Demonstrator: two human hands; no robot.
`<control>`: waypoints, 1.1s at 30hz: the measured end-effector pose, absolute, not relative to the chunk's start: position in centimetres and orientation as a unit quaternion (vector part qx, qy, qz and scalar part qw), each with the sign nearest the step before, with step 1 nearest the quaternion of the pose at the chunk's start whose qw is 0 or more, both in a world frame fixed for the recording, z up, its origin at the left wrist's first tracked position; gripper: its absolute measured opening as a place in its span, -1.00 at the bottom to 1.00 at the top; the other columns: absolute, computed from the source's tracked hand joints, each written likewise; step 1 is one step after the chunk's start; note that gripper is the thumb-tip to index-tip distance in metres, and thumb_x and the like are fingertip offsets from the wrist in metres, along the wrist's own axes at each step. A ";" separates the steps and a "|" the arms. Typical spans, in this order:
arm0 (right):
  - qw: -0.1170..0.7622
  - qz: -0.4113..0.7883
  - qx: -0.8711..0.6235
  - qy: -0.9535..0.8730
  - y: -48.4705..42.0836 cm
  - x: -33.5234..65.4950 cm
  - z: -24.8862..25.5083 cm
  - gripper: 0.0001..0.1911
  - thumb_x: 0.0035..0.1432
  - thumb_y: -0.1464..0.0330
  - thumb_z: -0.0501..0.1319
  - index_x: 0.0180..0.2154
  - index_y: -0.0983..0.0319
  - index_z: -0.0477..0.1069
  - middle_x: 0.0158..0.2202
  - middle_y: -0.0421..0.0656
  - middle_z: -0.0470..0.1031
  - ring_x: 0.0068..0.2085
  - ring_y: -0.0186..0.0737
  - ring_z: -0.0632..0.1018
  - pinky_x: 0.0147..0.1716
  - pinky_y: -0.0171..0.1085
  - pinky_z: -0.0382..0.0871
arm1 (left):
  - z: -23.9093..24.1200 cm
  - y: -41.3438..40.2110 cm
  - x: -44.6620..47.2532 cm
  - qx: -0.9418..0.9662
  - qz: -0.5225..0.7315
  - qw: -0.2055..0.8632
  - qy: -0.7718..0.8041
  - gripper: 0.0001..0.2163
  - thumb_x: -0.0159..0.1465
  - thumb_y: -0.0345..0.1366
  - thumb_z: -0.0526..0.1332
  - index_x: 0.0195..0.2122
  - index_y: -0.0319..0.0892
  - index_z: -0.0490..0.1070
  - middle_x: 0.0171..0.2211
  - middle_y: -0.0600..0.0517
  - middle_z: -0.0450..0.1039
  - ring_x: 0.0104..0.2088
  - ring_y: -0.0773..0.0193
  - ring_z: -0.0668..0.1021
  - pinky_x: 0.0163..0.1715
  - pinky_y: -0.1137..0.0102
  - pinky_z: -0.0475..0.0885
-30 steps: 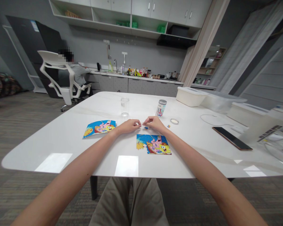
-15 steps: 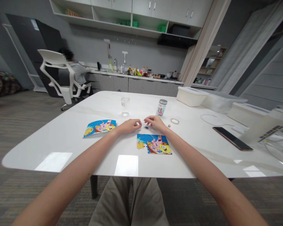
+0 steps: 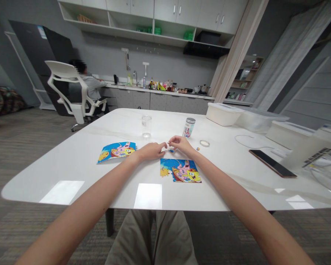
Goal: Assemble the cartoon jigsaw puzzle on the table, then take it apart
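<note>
A small cartoon jigsaw puzzle (image 3: 180, 170) lies on the white table (image 3: 71, 162) in front of me, with gaps at its left edge. Just behind it, my left hand (image 3: 152, 151) rests with fingers curled, thumb and forefinger pinched toward my right hand. My right hand (image 3: 181, 144) is curled too, its fingertips pinching a tiny object that I cannot make out. A small blue puzzle piece (image 3: 171, 150) lies on the table between the two hands. A printed reference picture (image 3: 117, 151) of the same cartoon lies to the left.
Behind the hands stand a clear glass (image 3: 146, 126), a lidded jar (image 3: 188, 127) and a round lid (image 3: 204, 143). A tiny loose piece (image 3: 198, 149), a phone (image 3: 272, 163), a cable and white boxes (image 3: 223, 113) lie to the right. A person sits in a white chair (image 3: 68, 90) far left.
My left hand has slid slightly right, closing the gap to my right hand. The view has shifted a little; nothing else on the table has moved.
</note>
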State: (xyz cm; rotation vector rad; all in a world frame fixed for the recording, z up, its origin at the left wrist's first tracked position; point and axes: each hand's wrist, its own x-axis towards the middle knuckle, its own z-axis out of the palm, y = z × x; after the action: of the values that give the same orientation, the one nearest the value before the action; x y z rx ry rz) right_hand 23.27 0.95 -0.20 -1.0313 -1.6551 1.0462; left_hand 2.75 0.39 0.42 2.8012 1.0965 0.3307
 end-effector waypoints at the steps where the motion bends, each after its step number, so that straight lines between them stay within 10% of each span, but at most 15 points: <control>1: 0.450 0.419 -0.418 -0.669 0.9 23.2 -0.2 -0.77 -0.13 0.31 0.38 -0.40 0.27 0.44 -0.45 -0.19 0.51 -0.41 -0.33 0.52 -0.53 -0.40 0.39 | 0.4 0.4 2.8 0.926 0.099 0.044 0.361 -0.71 0.29 -0.25 0.06 0.03 -0.13 0.30 -0.41 -0.02 0.54 -0.33 0.10 0.56 -0.34 0.35 0.29; 33: 0.469 0.478 -0.390 -0.632 0.2 23.0 0.3 -0.65 -0.10 0.36 0.37 -0.22 0.23 0.38 -0.39 -0.19 0.52 -0.36 -0.28 0.56 -0.40 -0.30 0.45 | 1.2 -0.1 2.6 0.932 0.033 -0.004 0.361 -0.64 0.33 -0.24 0.00 0.14 -0.18 0.20 -0.33 -0.09 0.56 -0.29 0.07 0.59 -0.32 0.34 0.34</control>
State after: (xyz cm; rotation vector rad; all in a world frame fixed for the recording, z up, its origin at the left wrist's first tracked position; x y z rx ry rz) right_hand 22.99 0.20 0.32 -0.9550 -1.5496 1.1715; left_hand 2.58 -0.07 1.24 2.9342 1.1376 0.1026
